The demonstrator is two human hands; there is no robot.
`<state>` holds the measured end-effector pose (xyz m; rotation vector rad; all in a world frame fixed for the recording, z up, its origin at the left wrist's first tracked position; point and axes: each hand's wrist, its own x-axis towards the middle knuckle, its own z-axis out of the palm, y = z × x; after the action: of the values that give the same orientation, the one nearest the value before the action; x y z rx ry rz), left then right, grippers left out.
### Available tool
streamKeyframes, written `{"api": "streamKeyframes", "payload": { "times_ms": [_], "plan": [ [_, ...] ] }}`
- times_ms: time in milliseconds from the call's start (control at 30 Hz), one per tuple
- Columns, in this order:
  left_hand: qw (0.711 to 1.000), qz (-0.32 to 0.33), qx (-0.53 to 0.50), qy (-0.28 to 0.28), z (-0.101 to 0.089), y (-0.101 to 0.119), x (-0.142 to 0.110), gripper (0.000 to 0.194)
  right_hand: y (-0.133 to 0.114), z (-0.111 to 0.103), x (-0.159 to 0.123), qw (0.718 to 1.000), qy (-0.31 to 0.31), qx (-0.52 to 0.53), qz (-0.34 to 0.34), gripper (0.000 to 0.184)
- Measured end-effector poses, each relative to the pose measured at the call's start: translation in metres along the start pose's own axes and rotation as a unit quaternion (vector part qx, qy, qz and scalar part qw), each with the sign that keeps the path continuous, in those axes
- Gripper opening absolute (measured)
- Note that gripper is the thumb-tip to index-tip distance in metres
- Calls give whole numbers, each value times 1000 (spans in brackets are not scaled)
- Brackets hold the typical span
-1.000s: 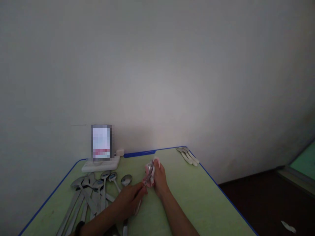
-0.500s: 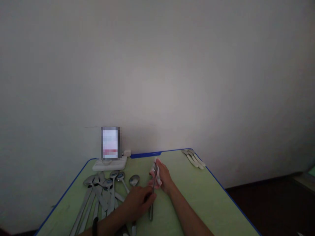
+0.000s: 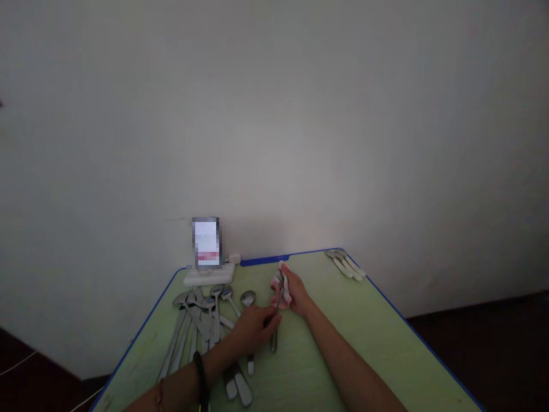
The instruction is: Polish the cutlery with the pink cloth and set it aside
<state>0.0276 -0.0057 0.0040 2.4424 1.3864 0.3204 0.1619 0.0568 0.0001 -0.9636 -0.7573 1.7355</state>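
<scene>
A pale green, blue-edged counter (image 3: 355, 315) has open room by its right edge; shiny metal cutlery (image 3: 203, 329) crowds the left. Over the middle, the left hand (image 3: 256, 327) pinches a long silver metal spoon (image 3: 279, 296); the right hand (image 3: 298, 290) holds crumpled pink cloth (image 3: 286, 296) against its bowl. Wiping seems underway; the next move likely needs a steady pinch.

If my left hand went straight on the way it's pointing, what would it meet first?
Your left hand would probably meet the pink cloth first, with your right hand close behind; depth is unclear.
</scene>
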Motion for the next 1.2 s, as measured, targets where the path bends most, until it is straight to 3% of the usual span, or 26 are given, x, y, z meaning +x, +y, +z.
{"api": "streamKeyframes", "payload": {
  "times_ms": [233,533,767,1200],
  "plan": [
    [1000,3,6,3,1,-3,1,36,-5,-4,4,995,-27,69,63,31],
    [1000,-6,18,11,-2,1,-1,35,-8,-3,1,994,-35,75,67,31],
    [1000,-2,25,18,-3,3,-1,35,-5,-6,4,988,-90,98,72,37],
    [999,-24,21,13,2,3,1,37,-2,-8,7,988,-41,117,88,34]
  ]
}}
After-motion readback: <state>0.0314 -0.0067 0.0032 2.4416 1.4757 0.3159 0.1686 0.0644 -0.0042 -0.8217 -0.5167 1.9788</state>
